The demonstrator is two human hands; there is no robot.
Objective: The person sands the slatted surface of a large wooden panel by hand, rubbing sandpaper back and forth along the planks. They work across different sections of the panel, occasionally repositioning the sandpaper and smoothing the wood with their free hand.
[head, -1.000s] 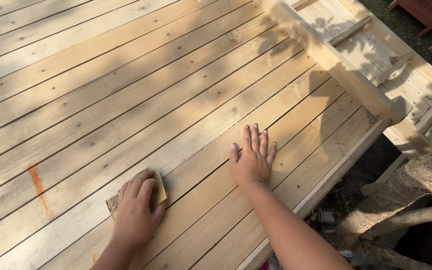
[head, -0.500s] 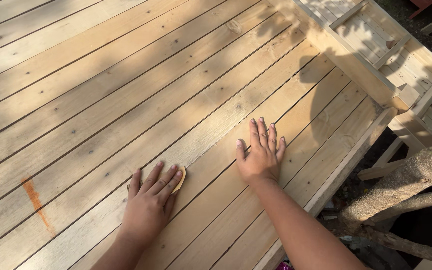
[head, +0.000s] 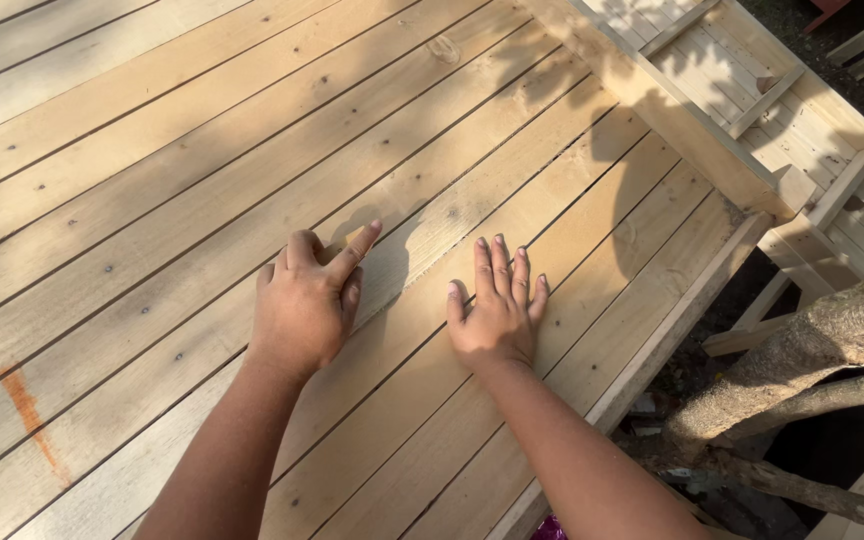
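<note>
Mostly hidden, the small tan sanding pad (head: 355,238) lies under the left hand (head: 302,305), with only a corner showing at the tip of the forefinger. That grip is closed over the pad, knuckles curled and forefinger stretched forward, pressing it flat against the pale wooden plank platform (head: 152,180).

Just beside the grip, toward the person's right, the right hand (head: 497,310) rests open with palm down and fingers spread on a neighbouring plank. It holds nothing and looks to be bracing.

By my reading, the step in hand is rubbing the boards smooth along the grain (the pad sits lengthwise on one plank). A further stroke would call for even downward pressure and a path that follows the board without catching the gaps.

Well away behind the grip an orange streak (head: 27,410) marks a plank. Beyond the right hand stand a light wooden slatted frame (head: 712,150) and a rough grey tree trunk (head: 822,350).
</note>
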